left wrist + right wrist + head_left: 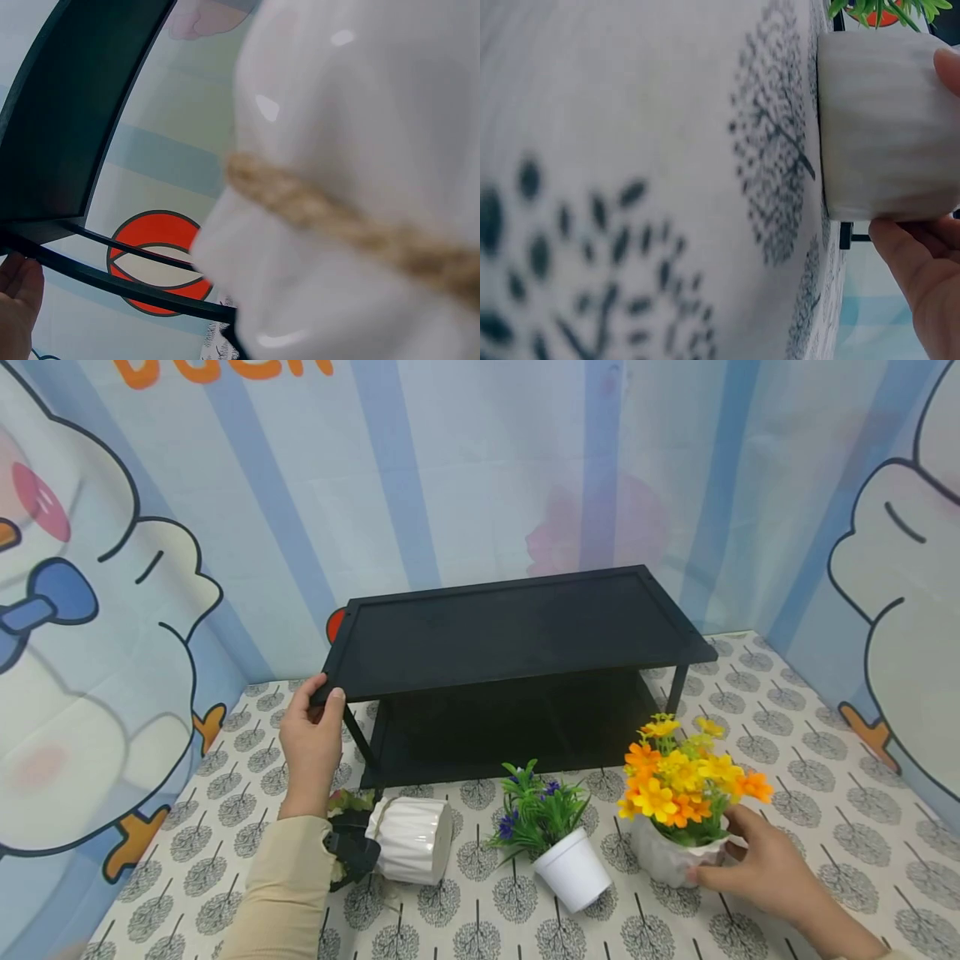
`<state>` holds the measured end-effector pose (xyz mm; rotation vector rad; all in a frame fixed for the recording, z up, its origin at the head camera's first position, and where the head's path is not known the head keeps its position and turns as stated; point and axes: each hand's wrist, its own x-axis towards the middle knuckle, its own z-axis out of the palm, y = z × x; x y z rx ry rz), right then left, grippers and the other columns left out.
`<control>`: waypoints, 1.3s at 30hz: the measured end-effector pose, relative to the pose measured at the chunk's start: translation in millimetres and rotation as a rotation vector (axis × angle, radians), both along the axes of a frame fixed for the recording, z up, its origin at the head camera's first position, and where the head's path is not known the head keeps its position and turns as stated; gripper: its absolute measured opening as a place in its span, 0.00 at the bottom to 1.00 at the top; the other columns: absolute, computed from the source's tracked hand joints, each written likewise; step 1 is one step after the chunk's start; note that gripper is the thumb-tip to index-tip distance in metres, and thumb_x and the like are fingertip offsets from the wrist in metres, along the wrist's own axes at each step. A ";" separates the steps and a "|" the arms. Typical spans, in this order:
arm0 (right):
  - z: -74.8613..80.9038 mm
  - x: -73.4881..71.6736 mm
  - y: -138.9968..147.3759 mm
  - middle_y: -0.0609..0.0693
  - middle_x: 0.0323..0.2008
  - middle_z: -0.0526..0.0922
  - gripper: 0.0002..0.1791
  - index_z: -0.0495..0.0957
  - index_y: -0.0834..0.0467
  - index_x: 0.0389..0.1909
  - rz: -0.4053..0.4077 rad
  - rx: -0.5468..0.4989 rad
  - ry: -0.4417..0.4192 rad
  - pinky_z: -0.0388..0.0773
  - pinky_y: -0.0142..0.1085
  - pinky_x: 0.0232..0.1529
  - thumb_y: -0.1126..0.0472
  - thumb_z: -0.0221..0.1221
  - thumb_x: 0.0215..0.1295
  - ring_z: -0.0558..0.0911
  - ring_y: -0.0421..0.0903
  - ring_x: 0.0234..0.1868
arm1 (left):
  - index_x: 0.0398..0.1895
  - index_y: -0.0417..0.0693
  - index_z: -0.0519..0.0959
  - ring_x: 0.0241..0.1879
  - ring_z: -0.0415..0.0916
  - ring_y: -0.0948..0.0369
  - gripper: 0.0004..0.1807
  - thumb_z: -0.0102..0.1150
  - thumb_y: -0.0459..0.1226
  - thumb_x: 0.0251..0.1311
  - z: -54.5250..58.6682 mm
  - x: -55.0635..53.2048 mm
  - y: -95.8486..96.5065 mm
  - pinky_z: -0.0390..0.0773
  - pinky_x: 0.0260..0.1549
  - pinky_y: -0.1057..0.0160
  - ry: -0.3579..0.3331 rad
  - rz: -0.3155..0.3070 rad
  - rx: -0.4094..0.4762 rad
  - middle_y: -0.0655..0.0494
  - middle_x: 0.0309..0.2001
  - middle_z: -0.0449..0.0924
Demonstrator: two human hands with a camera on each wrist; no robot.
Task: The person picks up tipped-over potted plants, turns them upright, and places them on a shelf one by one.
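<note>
My left hand (313,739) grips the left front corner of a black two-tier shelf (510,631), with the thumb at its front edge. In front of that shelf, my right hand (772,864) holds a white pot (667,852) of yellow and orange artificial flowers (682,777) between thumb and fingers. In the right wrist view the pot (889,124) stands upright on the cloth. A white ribbed pot (412,839) tied with twine lies on its side near the left forearm, its plant (348,839) partly behind the sleeve.
Between the two pots, a smaller white pot (572,870) with green leaves and purple flowers (542,810) lies tipped over. A tree-patterned cloth (480,918) covers the table. Behind the shelf hangs a striped cartoon backdrop (480,468).
</note>
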<state>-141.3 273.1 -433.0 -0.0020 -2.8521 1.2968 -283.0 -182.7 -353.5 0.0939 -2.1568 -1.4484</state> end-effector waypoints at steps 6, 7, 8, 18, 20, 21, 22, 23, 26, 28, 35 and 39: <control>0.2 0.0 -3.9 0.68 0.52 0.72 0.48 0.63 0.71 0.60 -0.025 0.059 0.041 0.78 0.44 0.44 0.51 0.72 0.42 0.75 0.65 0.51 | 0.62 0.47 0.69 0.55 0.71 0.53 0.24 0.50 0.46 0.65 -0.8 0.6 -0.1 0.71 0.54 0.55 0.008 0.003 -0.007 0.47 0.60 0.69; 0.3 0.0 -4.4 0.68 0.52 0.72 0.47 0.63 0.71 0.60 -0.028 0.073 0.045 0.79 0.43 0.44 0.51 0.72 0.42 0.75 0.64 0.50 | 0.62 0.47 0.69 0.55 0.71 0.53 0.24 0.50 0.46 0.65 -0.9 0.8 -0.1 0.71 0.54 0.55 0.008 0.003 -0.007 0.47 0.60 0.69; 0.5 0.1 -4.9 0.68 0.51 0.72 0.47 0.63 0.71 0.59 -0.030 0.086 0.050 0.79 0.43 0.43 0.50 0.72 0.41 0.75 0.64 0.50 | 0.62 0.47 0.69 0.55 0.71 0.53 0.24 0.50 0.46 0.66 -1.0 0.9 -0.1 0.71 0.54 0.55 0.008 0.003 -0.009 0.48 0.60 0.69; 7.3 0.0 -11.1 0.63 0.44 0.77 0.42 0.68 0.69 0.52 -0.045 0.136 0.062 0.81 0.42 0.38 0.54 0.72 0.34 0.80 0.58 0.42 | 0.62 0.47 0.70 0.54 0.72 0.53 0.24 0.50 0.46 0.65 1.5 -0.9 -0.4 0.72 0.53 0.54 0.029 0.001 -0.010 0.47 0.59 0.70; 7.8 -0.5 -12.1 0.67 0.45 0.76 0.44 0.66 0.71 0.54 -0.048 0.129 0.055 0.81 0.42 0.38 0.55 0.72 0.35 0.80 0.59 0.42 | 0.62 0.47 0.70 0.54 0.72 0.53 0.24 0.50 0.46 0.65 2.1 -1.4 -0.6 0.72 0.53 0.54 0.031 -0.001 -0.009 0.47 0.59 0.70; 7.9 -0.9 -12.3 0.68 0.46 0.75 0.45 0.65 0.72 0.55 -0.049 0.126 0.051 0.81 0.42 0.38 0.55 0.72 0.35 0.79 0.60 0.43 | 0.61 0.47 0.70 0.54 0.72 0.54 0.24 0.50 0.46 0.65 2.3 -1.6 -0.7 0.72 0.53 0.55 0.031 -0.002 -0.008 0.47 0.59 0.70; 7.9 -1.1 -12.5 0.70 0.47 0.74 0.46 0.64 0.73 0.56 -0.052 0.124 0.044 0.81 0.42 0.38 0.55 0.72 0.36 0.79 0.61 0.44 | 0.61 0.47 0.70 0.54 0.72 0.54 0.23 0.50 0.46 0.65 2.5 -1.6 -0.7 0.72 0.52 0.55 0.031 -0.003 -0.007 0.47 0.59 0.70; 7.9 -1.1 -12.7 0.71 0.48 0.73 0.47 0.63 0.74 0.57 -0.052 0.121 0.041 0.81 0.42 0.38 0.55 0.71 0.37 0.78 0.62 0.44 | 0.61 0.47 0.70 0.54 0.72 0.54 0.23 0.50 0.46 0.65 2.6 -1.6 -0.8 0.72 0.52 0.55 0.031 -0.004 -0.006 0.47 0.59 0.70; 7.4 -1.2 -12.9 0.75 0.51 0.70 0.50 0.59 0.77 0.60 -0.049 0.120 0.023 0.81 0.44 0.38 0.54 0.70 0.39 0.76 0.66 0.46 | 0.61 0.46 0.70 0.54 0.72 0.53 0.23 0.50 0.45 0.66 3.1 -0.5 -0.2 0.72 0.52 0.54 0.030 -0.007 -0.007 0.46 0.59 0.70; 7.3 -1.4 -13.3 0.76 0.51 0.69 0.51 0.57 0.78 0.60 -0.047 0.120 0.018 0.81 0.45 0.38 0.54 0.70 0.40 0.76 0.68 0.47 | 0.61 0.46 0.70 0.54 0.72 0.53 0.23 0.50 0.45 0.66 3.2 -0.2 0.0 0.72 0.52 0.54 0.030 -0.008 -0.009 0.46 0.59 0.70; 10.6 -2.3 -17.3 0.72 0.50 0.71 0.49 0.57 0.77 0.61 -0.086 0.112 -0.004 0.80 0.46 0.40 0.55 0.68 0.42 0.76 0.64 0.47 | 0.61 0.47 0.70 0.53 0.72 0.53 0.23 0.50 0.46 0.65 2.0 0.5 0.4 0.72 0.52 0.54 0.026 -0.007 -0.012 0.45 0.58 0.71; 13.0 -1.8 -18.4 0.72 0.49 0.70 0.48 0.57 0.77 0.61 -0.102 0.100 0.005 0.80 0.46 0.41 0.56 0.67 0.41 0.75 0.64 0.46 | 0.61 0.47 0.70 0.54 0.72 0.53 0.23 0.50 0.46 0.65 0.3 -0.1 -0.4 0.72 0.53 0.55 0.020 -0.013 -0.010 0.46 0.57 0.71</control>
